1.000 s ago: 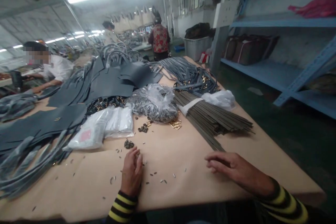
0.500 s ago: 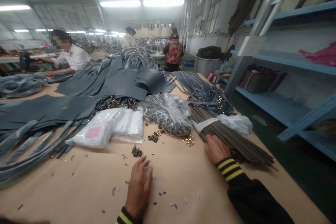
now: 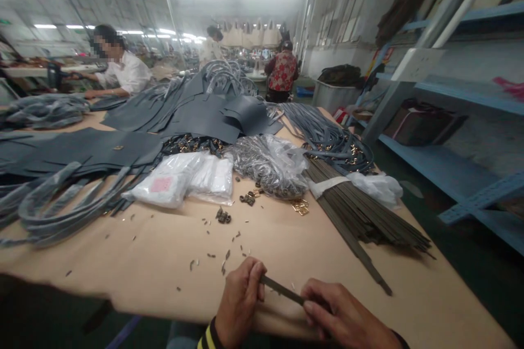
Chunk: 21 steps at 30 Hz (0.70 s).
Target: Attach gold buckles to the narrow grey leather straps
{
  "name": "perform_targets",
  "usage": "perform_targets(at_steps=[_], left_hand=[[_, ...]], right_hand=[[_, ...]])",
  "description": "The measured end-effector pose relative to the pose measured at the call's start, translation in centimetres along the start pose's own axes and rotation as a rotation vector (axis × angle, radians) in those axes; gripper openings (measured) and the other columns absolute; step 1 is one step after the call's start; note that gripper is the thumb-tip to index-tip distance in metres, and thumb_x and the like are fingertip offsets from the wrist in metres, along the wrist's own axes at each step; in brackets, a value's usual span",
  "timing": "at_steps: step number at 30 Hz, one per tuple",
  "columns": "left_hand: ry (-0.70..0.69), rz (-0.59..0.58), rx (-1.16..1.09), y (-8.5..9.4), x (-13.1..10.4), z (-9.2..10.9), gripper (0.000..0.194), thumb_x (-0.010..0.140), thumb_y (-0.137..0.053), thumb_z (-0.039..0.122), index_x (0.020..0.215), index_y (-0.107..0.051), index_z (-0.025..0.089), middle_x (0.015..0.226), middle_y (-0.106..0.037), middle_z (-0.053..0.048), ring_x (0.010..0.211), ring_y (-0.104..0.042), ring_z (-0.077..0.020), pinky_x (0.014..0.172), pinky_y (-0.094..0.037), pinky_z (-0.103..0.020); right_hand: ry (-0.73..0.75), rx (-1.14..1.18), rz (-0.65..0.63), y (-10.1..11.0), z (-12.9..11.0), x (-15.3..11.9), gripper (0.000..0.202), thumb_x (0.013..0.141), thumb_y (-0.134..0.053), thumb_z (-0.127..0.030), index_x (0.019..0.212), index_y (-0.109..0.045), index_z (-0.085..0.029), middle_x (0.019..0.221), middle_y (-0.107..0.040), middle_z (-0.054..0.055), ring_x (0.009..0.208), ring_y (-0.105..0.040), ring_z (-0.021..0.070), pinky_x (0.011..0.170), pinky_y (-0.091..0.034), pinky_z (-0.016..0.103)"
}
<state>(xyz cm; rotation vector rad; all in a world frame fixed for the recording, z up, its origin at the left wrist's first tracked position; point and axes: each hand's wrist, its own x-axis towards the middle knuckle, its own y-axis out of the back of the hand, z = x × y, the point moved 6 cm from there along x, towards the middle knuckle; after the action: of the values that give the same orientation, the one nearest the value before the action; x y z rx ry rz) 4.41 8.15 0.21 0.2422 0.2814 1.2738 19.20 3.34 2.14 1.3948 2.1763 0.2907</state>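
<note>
Both of my hands hold one thin dark strip (image 3: 282,289) over the near edge of the table (image 3: 286,229). My left hand (image 3: 239,302) pinches its left end between thumb and fingers. My right hand (image 3: 344,319) grips the other end. The tied bundle of similar dark strips (image 3: 360,212) lies to the right, with one strip stretched out toward my right hand. Small metal bits (image 3: 223,256) are scattered just beyond my left hand.
White plastic bags (image 3: 184,182), a clear bag of metal parts (image 3: 270,166), gold buckles (image 3: 301,207), grey leather sheets (image 3: 196,114) and straps (image 3: 61,207) cover the table. A person in white (image 3: 123,71) works at far left. Blue shelving (image 3: 462,120) stands at right.
My right hand left the strip bundle and came back near me with one strip. My left hand lifted off the table and took the strip's other end.
</note>
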Motion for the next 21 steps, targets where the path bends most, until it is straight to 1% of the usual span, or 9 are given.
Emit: perform_targets(at_steps=[2, 4, 6, 8, 11, 14, 17, 19, 21], left_hand=[[0.003, 0.031, 0.001, -0.2, -1.1, 0.0, 0.031, 0.083, -0.031, 0.037, 0.062, -0.045, 0.018, 0.049, -0.038, 0.004, 0.047, -0.041, -0.0103, 0.049, -0.035, -0.022], [0.022, 0.039, -0.036, -0.5, -2.1, -0.5, 0.027, 0.083, -0.031, 0.035, 0.065, -0.043, 0.019, 0.053, -0.037, 0.004, 0.049, -0.04, -0.0104, 0.05, -0.034, -0.022], [0.073, 0.026, -0.123, -0.9, -2.9, -1.1, 0.023, 0.083, -0.03, 0.035, 0.071, -0.041, 0.019, 0.052, -0.035, 0.006, 0.048, -0.039, -0.01, 0.05, -0.034, -0.022], [0.124, 0.028, -0.213, -1.0, -3.5, -1.6, 0.022, 0.083, -0.031, 0.036, 0.074, -0.04, 0.019, 0.05, -0.034, 0.007, 0.046, -0.038, -0.0093, 0.048, -0.033, -0.021], [0.145, 0.052, -0.295, -0.5, -3.6, -1.9, 0.023, 0.08, -0.036, 0.04, 0.073, -0.039, 0.018, 0.052, -0.034, 0.007, 0.047, -0.036, -0.008, 0.046, -0.031, -0.02], [0.163, 0.07, -0.406, 0.0, -3.5, -2.0, 0.027, 0.077, -0.042, 0.044, 0.071, -0.039, 0.018, 0.051, -0.032, 0.008, 0.044, -0.032, -0.0064, 0.043, -0.027, -0.018], [0.197, 0.077, -0.538, 0.0, -3.4, -2.2, 0.033, 0.073, -0.044, 0.05, 0.069, -0.038, 0.018, 0.045, -0.03, 0.01, 0.039, -0.028, -0.0051, 0.039, -0.022, -0.018], [0.219, 0.079, -0.585, -0.2, -3.3, -2.2, 0.034, 0.072, -0.044, 0.051, 0.07, -0.038, 0.018, 0.042, -0.03, 0.011, 0.037, -0.027, -0.0049, 0.039, -0.022, -0.017], [0.235, 0.081, -0.572, -0.2, -3.4, -2.3, 0.033, 0.072, -0.045, 0.051, 0.07, -0.039, 0.018, 0.042, -0.033, 0.01, 0.037, -0.031, -0.0055, 0.039, -0.025, -0.017]], right_hand=[[0.011, 0.124, -0.072, -1.4, -0.3, 0.6, 0.017, 0.08, -0.039, -0.026, 0.07, -0.047, -0.016, 0.062, -0.054, -0.001, 0.052, -0.051, 0.0098, 0.052, -0.04, 0.02], [0.053, 0.225, -0.117, -2.6, -0.9, 1.4, 0.016, 0.079, -0.041, -0.026, 0.071, -0.05, -0.015, 0.065, -0.055, -0.001, 0.053, -0.051, 0.0093, 0.053, -0.04, 0.021], [0.083, 0.348, -0.14, -3.7, -1.4, 2.2, 0.015, 0.076, -0.045, -0.028, 0.073, -0.052, -0.014, 0.065, -0.053, -0.001, 0.052, -0.049, 0.0087, 0.05, -0.038, 0.02], [0.056, 0.475, -0.159, -4.7, -1.5, 2.9, 0.018, 0.073, -0.05, -0.032, 0.073, -0.053, -0.014, 0.063, -0.051, -0.002, 0.05, -0.047, 0.0081, 0.045, -0.036, 0.018], [0.014, 0.605, -0.19, -6.0, -1.2, 3.5, 0.025, 0.068, -0.056, -0.039, 0.073, -0.052, -0.014, 0.058, -0.049, -0.003, 0.049, -0.045, 0.0078, 0.044, -0.035, 0.018], [0.036, 0.702, -0.202, -6.6, -1.2, 3.6, 0.03, 0.065, -0.06, -0.043, 0.069, -0.049, -0.015, 0.053, -0.047, -0.005, 0.046, -0.043, 0.007, 0.045, -0.034, 0.018], [0.093, 0.762, -0.204, -6.7, -1.3, 3.5, 0.031, 0.067, -0.06, -0.044, 0.069, -0.049, -0.015, 0.053, -0.047, -0.005, 0.046, -0.042, 0.0067, 0.046, -0.033, 0.019], [0.126, 0.767, -0.212, -6.8, -1.4, 3.4, 0.03, 0.068, -0.059, -0.044, 0.07, -0.051, -0.015, 0.055, -0.047, -0.004, 0.047, -0.042, 0.0071, 0.047, -0.033, 0.019], [0.128, 0.757, -0.228, -6.9, -1.3, 3.5, 0.031, 0.068, -0.059, -0.045, 0.07, -0.051, -0.015, 0.055, -0.046, -0.004, 0.046, -0.041, 0.0071, 0.045, -0.032, 0.019]])
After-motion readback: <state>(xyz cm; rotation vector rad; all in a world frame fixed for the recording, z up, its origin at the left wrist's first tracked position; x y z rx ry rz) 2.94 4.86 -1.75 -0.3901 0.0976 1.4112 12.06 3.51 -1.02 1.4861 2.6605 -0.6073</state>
